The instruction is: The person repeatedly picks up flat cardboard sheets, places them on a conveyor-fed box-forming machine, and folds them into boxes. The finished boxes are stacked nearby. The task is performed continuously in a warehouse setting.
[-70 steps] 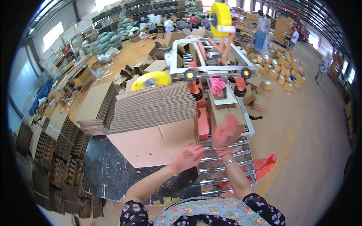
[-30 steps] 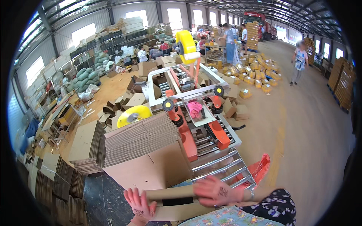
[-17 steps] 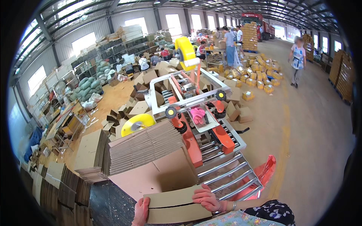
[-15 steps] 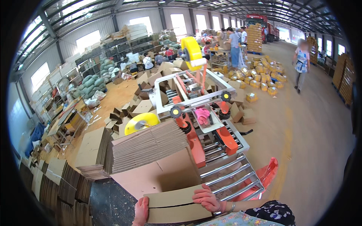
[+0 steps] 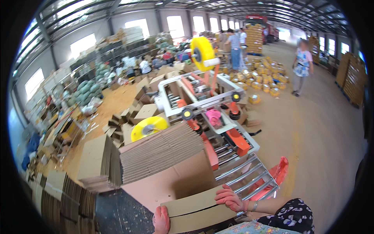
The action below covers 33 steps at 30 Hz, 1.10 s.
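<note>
A brown cardboard box is at the lower middle, its two top flaps folded in with a narrow dark slit between them. My left hand grips its left end. My right hand holds the far right corner, fingers lying together over the flap. Just beyond stands a thick stack of flattened cartons, with the box close against its near face. To the right of the box, the metal rollers of a conveyor lead to a carton-sealing machine. The box's lower part is hidden.
A yellow tape roll lies behind the stack; another tape roll sits atop the machine. More flattened cartons stand at left. Red plastic hangs beside the rollers. A person walks at right, near a heap of yellow parcels.
The view has shifted slightly, so the stack and machine sit a little further right. Both hands keep their hold on the box. The person at right has come nearer.
</note>
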### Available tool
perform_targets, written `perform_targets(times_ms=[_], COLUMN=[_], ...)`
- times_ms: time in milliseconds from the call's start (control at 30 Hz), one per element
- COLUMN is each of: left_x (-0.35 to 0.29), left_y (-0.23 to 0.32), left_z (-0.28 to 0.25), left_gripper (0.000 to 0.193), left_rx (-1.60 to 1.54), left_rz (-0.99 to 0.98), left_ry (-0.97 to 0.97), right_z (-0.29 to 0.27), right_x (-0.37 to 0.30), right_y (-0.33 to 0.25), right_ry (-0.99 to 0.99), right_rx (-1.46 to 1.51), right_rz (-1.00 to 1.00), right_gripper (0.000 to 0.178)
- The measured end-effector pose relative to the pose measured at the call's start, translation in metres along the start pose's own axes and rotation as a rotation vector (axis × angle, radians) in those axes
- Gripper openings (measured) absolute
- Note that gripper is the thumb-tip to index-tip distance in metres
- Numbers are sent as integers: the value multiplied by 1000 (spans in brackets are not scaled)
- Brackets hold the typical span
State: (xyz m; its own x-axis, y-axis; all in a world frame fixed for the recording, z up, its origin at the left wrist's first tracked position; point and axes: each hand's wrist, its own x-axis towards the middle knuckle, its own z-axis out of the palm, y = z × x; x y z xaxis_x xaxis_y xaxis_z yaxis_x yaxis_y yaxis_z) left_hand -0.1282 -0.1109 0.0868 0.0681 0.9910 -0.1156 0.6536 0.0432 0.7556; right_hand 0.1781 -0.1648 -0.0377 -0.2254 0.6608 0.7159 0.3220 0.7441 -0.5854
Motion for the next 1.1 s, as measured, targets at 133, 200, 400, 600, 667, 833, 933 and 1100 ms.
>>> perform_targets(times_ms=[133,200,400,600,667,833,933,1100], left_x=[4,13,17,33,28,23,22,18], left_y=[-41,-77,-53,-73,-71,-66,-63,-40], left_z=[13,30,16,19,28,30,28,22], left_gripper=[35,36,39,42,40,39,41,44], left_rx=[-52,-280,-105,28,137,125,216,139], left_rz=[-30,-21,-44,-38,-56,-50,109,-88], left_ry=[7,15,-9,-33,76,93,64,59], right_z=[6,3,5,5,2,3,4,5], right_x=[-2,3,-2,4,6,3,4,5], right_y=[6,2,6,1,-1,1,1,0], right_ry=[13,-16,10,-3,-9,17,32,36], right_rx=[15,17,49,46,48,39,41,42], right_rz=[-9,-11,-11,-5,-5,-14,-15,1], right_gripper=[32,32,32,32,33,33,32,29])
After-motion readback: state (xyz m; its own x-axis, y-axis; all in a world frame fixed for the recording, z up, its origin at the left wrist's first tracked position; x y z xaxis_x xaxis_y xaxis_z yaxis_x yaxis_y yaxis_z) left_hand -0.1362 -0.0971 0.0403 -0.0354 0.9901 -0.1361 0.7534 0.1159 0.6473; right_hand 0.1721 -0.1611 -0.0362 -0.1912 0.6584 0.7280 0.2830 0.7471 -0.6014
